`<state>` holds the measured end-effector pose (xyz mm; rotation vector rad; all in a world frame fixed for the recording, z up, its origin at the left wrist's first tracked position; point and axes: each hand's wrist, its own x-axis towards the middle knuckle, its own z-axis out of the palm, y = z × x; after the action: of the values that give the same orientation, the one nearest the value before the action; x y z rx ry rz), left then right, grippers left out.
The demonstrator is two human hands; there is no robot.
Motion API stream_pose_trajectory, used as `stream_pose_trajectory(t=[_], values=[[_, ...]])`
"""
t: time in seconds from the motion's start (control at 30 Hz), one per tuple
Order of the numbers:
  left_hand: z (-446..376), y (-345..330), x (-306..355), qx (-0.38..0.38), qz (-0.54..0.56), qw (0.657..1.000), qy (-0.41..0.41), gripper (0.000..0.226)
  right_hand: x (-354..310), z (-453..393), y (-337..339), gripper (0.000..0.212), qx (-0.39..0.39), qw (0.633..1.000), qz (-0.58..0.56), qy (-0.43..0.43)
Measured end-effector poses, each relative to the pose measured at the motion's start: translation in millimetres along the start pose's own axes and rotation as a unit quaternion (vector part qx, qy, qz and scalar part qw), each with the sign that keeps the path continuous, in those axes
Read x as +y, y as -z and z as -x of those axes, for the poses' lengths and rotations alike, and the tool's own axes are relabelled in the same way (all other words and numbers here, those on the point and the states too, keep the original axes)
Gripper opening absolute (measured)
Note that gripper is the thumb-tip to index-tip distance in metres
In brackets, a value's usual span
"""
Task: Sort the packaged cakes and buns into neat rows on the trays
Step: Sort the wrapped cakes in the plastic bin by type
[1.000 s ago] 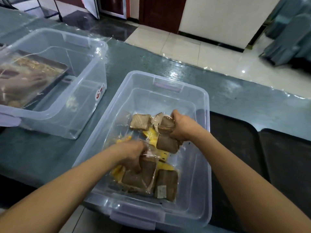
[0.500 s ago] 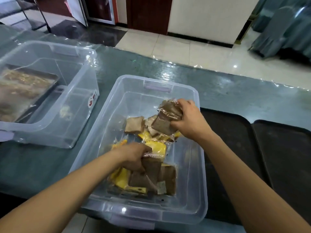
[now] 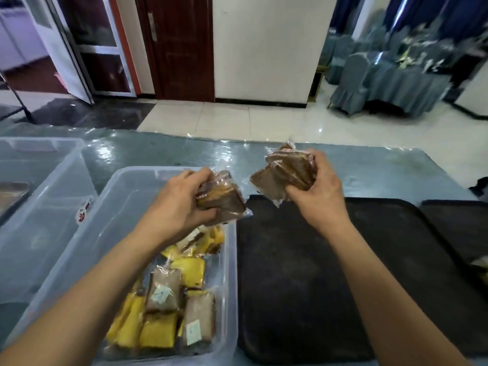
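My left hand grips a bunch of brown packaged cakes above the right side of the clear plastic bin. My right hand holds another bunch of brown packaged cakes over the far left corner of the black tray. Inside the bin lie several yellow packaged cakes and brown ones in clear wrappers. The tray's surface is bare.
A second clear bin stands at the left with a metal tray inside. Another black tray lies at the far right, with something pale at its near edge. The table is grey-green; beyond its far edge are floor tiles, doors and covered chairs.
Both hands have risen out of the bin with brown cakes. The right hand moved right, over the black tray; the left lifted to the bin's right side.
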<state>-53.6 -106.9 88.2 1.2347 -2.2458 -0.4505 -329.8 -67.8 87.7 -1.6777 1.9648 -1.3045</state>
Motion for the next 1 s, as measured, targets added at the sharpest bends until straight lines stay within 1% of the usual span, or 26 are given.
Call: stream_pose_trajectory(t=[0.1, 0.17, 0.27, 0.37, 0.5, 0.67, 0.8, 0.93, 1.0], values=[[-18, -38, 57, -0.009, 0.009, 1.0, -0.026, 0.046, 43, 16, 54, 0.051, 0.021, 0.999, 0.014, -0.041], [-27, -72, 95, -0.025, 0.01, 0.999, -0.043, 0.049, 79, 28, 90, 0.05, 0.033, 0.996, 0.019, -0.075], [-35, -131, 146, -0.073, 0.017, 0.996, -0.052, 0.051, 140, 54, 143, 0.054, 0.048, 0.988, 0.038, -0.138], [-37, -194, 193, -0.109, 0.031, 0.992, -0.056, 0.049, 201, 86, 193, 0.05, 0.059, 0.981, 0.046, -0.181], [-33, -273, 244, -0.189, 0.075, 0.979, -0.033, 0.041, 273, 128, 247, 0.049, 0.057, 0.964, 0.073, -0.25], [-36, -356, 274, -0.268, 0.127, 0.955, -0.001, 0.04, 349, 153, 286, 0.042, 0.041, 0.933, 0.096, -0.344], [-45, -412, 284, -0.31, 0.137, 0.94, 0.043, 0.04, 399, 144, 304, 0.033, 0.022, 0.91, 0.091, -0.404], [-52, -470, 285, -0.33, 0.172, 0.92, 0.126, 0.038, 454, 129, 317, 0.045, -0.001, 0.889, 0.056, -0.454], [-51, -497, 283, -0.338, 0.204, 0.903, 0.171, 0.04, 480, 126, 321, 0.046, -0.009, 0.875, 0.026, -0.483]])
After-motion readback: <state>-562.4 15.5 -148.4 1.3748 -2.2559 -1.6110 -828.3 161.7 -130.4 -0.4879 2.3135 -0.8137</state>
